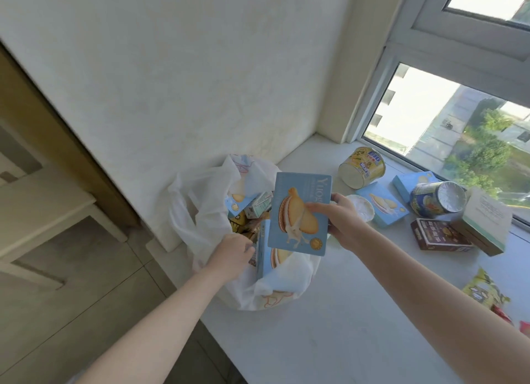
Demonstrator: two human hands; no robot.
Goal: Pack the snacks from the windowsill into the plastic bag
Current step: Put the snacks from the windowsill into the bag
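Observation:
My right hand (342,221) grips a light blue biscuit box (295,208) by its right edge and holds it upright over the mouth of the white plastic bag (198,203). The bag sits at the left end of the windowsill (329,320) against the wall, with several snack boxes inside. My left hand (231,256) reaches into the bag's opening, its fingers against a second blue biscuit box (265,259) standing inside; its fingertips are hidden. On the sill to the right lie a yellow tub (362,167), another blue box (383,204), a dark blue can (436,197) and a brown box (440,236).
A green-edged carton (484,226) lies by the window frame, and yellow and red snack packets (484,290) sit at the sill's right end. The white wall stands just behind the bag. A wooden cabinet (43,200) and tiled floor lie to the left, below the sill.

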